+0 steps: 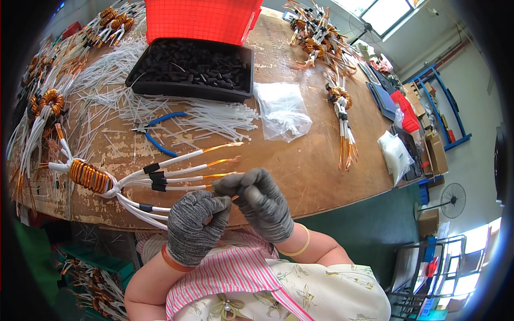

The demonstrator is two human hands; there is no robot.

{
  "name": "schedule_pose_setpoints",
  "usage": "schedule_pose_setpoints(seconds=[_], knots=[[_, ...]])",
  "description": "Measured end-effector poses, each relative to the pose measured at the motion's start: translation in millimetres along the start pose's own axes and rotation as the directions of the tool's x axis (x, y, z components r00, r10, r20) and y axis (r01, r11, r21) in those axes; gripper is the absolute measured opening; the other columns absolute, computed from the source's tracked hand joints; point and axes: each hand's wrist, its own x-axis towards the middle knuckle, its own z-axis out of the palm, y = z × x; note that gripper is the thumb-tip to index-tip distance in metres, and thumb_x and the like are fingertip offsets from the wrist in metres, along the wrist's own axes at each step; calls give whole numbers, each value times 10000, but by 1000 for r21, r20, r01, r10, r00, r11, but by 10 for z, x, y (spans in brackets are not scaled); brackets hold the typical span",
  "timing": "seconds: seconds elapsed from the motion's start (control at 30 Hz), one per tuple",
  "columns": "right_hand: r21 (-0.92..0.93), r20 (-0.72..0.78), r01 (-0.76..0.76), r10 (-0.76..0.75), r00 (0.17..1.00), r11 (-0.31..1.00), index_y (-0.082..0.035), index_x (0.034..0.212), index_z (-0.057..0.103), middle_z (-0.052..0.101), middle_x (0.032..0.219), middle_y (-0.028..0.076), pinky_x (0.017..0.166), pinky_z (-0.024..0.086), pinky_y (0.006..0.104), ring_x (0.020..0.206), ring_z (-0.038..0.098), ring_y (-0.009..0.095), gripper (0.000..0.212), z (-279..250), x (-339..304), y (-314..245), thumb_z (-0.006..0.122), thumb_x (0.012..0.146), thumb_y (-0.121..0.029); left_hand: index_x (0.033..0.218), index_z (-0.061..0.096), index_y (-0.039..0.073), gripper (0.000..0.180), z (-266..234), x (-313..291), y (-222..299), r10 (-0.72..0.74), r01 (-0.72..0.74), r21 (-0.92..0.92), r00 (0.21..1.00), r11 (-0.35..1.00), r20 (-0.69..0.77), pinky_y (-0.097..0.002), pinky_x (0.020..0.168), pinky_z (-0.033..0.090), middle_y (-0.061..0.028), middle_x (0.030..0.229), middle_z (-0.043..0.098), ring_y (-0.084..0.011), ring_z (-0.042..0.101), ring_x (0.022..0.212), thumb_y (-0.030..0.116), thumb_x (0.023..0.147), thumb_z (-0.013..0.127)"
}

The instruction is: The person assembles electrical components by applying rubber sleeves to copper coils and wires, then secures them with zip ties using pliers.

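A copper-wound coil (90, 177) lies at the table's near left, its white-sleeved leads (179, 159) fanned out to the right. Short black tubes (151, 168) sit on several leads, and bare copper ends (220, 161) stick out past the sleeves. My left hand (197, 226), in a grey knit glove, is closed around the nearest white leads. Close beside it, my gloved right hand (262, 206) pinches with thumb and fingers near the wire tips. Whatever lies between those fingertips is mostly hidden.
Blue-handled cutters (160, 122) rest among loose white cable ties (217, 119). Behind them stands a black bin (190, 95) of black tubes, with a red bin (198, 21) beyond. A clear plastic bag (282, 112) lies right of it. More wired coils (339, 97) line both sides.
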Motion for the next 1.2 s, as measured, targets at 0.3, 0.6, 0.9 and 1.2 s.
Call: schedule_pose_setpoints(seconds=[0.3, 0.6, 0.9, 1.2], knots=[[-124, -63, -111, 103, 993, 986, -56, 1144, 499, 561, 1130, 107, 926, 419, 361, 1064, 539, 217, 344, -93, -65, -74, 629, 839, -146, 857, 643, 46, 170, -51, 0, 28, -26, 26, -8, 999, 1000, 22, -345, 678, 495, -100, 793, 635, -257, 619, 733, 20, 697, 696], [-390, -12, -110, 115, 993, 914, -21, 1009, 590, 585, 917, 30, 815, 470, 269, 882, 580, 128, 285, -75, 11, -166, 715, 756, -62, 834, 624, 26, 180, -88, -85, 87, -199, 202, -81, 979, 976, 50, -311, 685, 502, -105, 805, 633, -233, 630, 738, -54, 687, 692], [-315, 21, -124, 137, 990, 941, -16, 877, 594, 556, 848, 48, 741, 474, 283, 805, 570, 146, 246, 13, 0, -72, 754, 691, -37, 816, 632, 72, 168, -426, -168, 87, -105, 49, 239, 968, 970, 229, -389, 634, 430, -87, 727, 580, -280, 560, 657, 162, 710, 725], [-366, 46, -154, 183, 982, 918, -32, 937, 588, 593, 871, 23, 742, 479, 249, 819, 580, 110, 287, 18, -38, 62, 751, 701, -10, 835, 632, 67, 188, -471, -172, 47, 3, -27, 155, 988, 988, 157, -377, 631, 434, -78, 711, 559, -274, 548, 668, 157, 694, 719]])
